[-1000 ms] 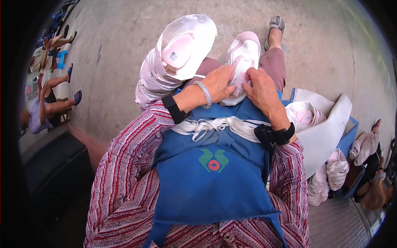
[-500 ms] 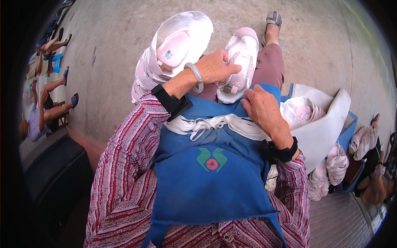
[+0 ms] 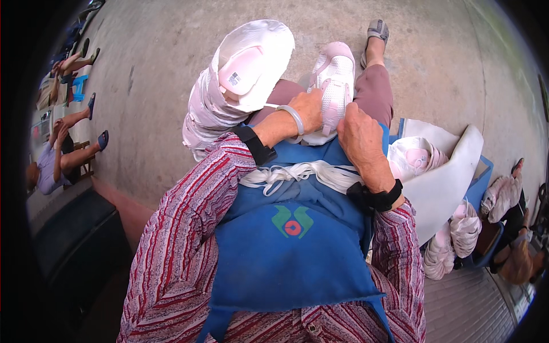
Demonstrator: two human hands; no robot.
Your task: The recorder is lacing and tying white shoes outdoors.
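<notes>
A pale pink and white mesh shoe upper [image 3: 335, 71] rests on my lap, toe pointing away. My left hand [image 3: 307, 111] is closed against its left edge, fingertips partly hidden at the side. At the opposite edge my right hand [image 3: 361, 134] is curled with thumb and fingers pinched; what they hold is hidden. A thin white strand [image 3: 271, 106] shows beside my left wrist. A bundle of white shoelaces [image 3: 303, 176] lies across my blue apron [image 3: 291, 257]. Left of the shoe upper leans a nested stack of pink and white uppers [image 3: 209, 108], with a pink insole [image 3: 243, 71] in its opening.
At my right, a blue bin [image 3: 485, 171] with a white sheet [image 3: 446, 177] holds more pink and white uppers [image 3: 417, 155]. Bundled uppers [image 3: 452, 240] hang outside it. Other people sit at far left and far right. A dark box-like object [image 3: 74, 240] stands at lower left.
My left hand has drawn back from across the shoe upper's middle to its left edge. My right hand has moved slightly up to the right edge, fingers now pinched.
</notes>
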